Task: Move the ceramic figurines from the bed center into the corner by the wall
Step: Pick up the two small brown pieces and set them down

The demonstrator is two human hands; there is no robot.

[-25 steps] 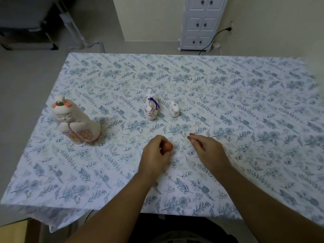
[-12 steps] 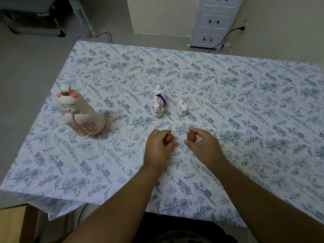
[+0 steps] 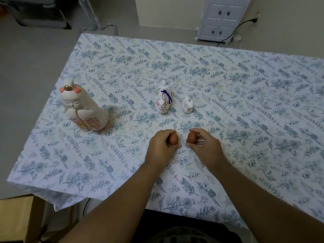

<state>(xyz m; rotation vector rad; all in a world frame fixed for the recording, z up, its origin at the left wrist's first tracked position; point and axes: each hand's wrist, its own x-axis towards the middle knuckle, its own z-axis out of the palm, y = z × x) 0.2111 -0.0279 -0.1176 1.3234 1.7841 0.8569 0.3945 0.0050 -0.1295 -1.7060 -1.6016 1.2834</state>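
My left hand is closed around a small brown egg-shaped figurine just above the floral bed sheet. My right hand pinches a second small brown figurine beside it. Beyond my hands stand a white animal figurine with a purple cord and a tiny white figurine. A large white doll figurine with pink flowers sits near the bed's left edge.
The bed's left edge drops to a grey floor. A small white cabinet and a black cable stand against the far wall. A metal frame is at the far left.
My right hand has picked up the second brown figurine; both hands now hold one each, side by side. The view has shifted left and down.
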